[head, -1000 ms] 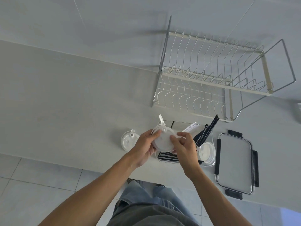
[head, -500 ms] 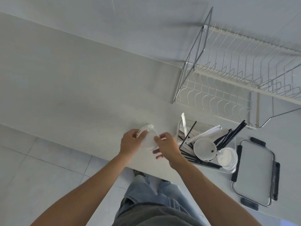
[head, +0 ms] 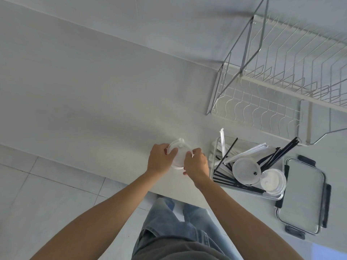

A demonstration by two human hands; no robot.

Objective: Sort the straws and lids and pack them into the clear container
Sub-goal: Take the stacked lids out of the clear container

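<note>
Both hands hold white cup lids (head: 179,155) just above the counter, left of the clear container (head: 216,177). My left hand (head: 160,160) grips the left rim and my right hand (head: 196,165) grips the right rim; how many lids are stacked there I cannot tell. Inside the container lie black straws (head: 274,156) and paper-wrapped white straws (head: 244,152), some sticking out over its edge. A translucent lid (head: 246,170) and a white lid (head: 273,182) rest on top of them.
The container's clear cover with black clips (head: 304,196) lies flat to the right of it. A wire dish rack (head: 272,87) stands behind, against the wall. The counter's front edge (head: 131,182) runs close below my hands, with tiled floor beyond.
My hands moved left from above the container to the counter spot where a lid lay one second ago. A translucent lid now rests in the container. The view has swung left.
</note>
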